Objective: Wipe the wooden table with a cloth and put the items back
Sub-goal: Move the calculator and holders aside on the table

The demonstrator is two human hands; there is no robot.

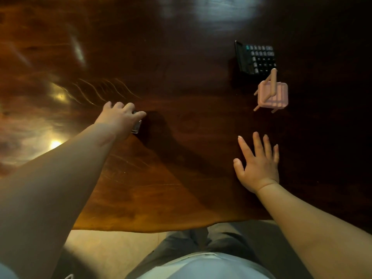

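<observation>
My left hand (120, 117) reaches out over the dark wooden table (161, 188) and is closed around a small clear, glass-like object (136, 126) that touches the tabletop; most of that object is hidden under my fingers. My right hand (258, 164) lies flat on the table with fingers spread, holding nothing. Beyond it stands a small pink chair-shaped item (272, 93), and just behind that a black calculator (256, 57) with its screen tilted up. No cloth is in view.
The table's near edge (161, 228) runs just in front of my body, with pale floor below it. Glossy light reflections show on the left and the far middle of the tabletop.
</observation>
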